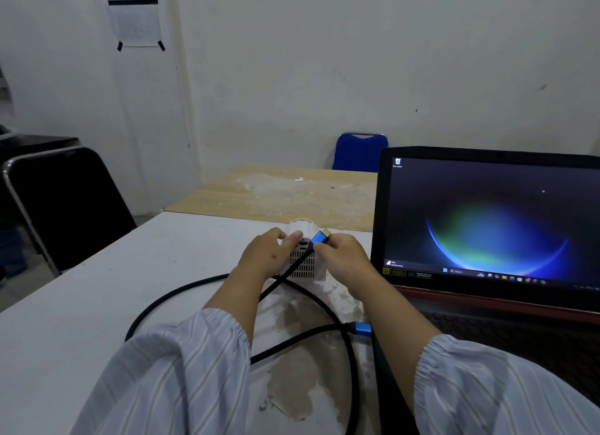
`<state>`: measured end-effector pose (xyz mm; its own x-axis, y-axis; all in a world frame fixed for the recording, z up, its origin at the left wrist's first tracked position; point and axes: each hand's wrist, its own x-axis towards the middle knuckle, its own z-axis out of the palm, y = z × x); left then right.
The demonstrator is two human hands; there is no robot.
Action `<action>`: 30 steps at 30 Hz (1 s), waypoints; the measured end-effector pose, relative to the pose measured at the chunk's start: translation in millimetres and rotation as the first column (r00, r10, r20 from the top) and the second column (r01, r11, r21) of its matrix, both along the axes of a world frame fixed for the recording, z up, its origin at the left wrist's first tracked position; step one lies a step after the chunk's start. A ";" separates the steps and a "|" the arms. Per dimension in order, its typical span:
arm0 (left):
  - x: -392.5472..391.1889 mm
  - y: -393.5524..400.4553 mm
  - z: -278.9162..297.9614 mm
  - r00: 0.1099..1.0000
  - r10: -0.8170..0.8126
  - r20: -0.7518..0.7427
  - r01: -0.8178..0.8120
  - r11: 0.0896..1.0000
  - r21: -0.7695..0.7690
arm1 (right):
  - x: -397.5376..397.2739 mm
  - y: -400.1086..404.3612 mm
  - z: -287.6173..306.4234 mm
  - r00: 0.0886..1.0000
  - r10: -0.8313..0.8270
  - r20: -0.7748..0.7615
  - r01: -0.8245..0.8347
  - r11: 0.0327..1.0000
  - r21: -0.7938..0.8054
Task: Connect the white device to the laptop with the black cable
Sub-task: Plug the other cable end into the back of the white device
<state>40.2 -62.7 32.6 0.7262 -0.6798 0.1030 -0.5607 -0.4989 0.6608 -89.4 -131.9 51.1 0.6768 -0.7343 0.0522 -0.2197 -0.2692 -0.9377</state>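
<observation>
Head view: the white device (303,256) is gripped by the left hand (264,254) near the tabletop's (97,291) far edge, while the black cable's (201,282) plug (319,238) is pinched in the right hand (345,256).

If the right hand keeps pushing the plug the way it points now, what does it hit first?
Likely the top edge of the small white vented device: the right hand aims the blue-shelled gold-tipped plug up and away over it. Depth is unclear; it might pass above.

I see a white table (97,288) with its surface peeled in patches near the front edge. Beyond it lies a tan wooden board (276,191), worn pale at its middle. A black chair (65,207) stands at the left, and a blue chair (358,152) sits against the far white wall (357,61). A paper sheet (136,22) is taped to the wall, upper left.
</observation>
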 end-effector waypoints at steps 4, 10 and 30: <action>-0.3 0.8 -1.4 0.995 -0.011 -0.095 0.006 0.999 -0.047 | 4.4 6.4 -10.5 0.996 -0.070 0.059 0.067 0.996 0.059; -0.6 -1.2 -4.7 0.954 -0.081 -0.287 0.030 0.983 -0.179 | 10.3 19.0 -27.8 0.966 -0.200 0.163 0.153 0.953 0.260; -6.1 -2.5 3.4 0.897 -0.239 -0.371 0.146 0.954 -0.263 | 15.5 31.8 -29.8 0.981 -0.161 0.105 0.128 0.954 0.273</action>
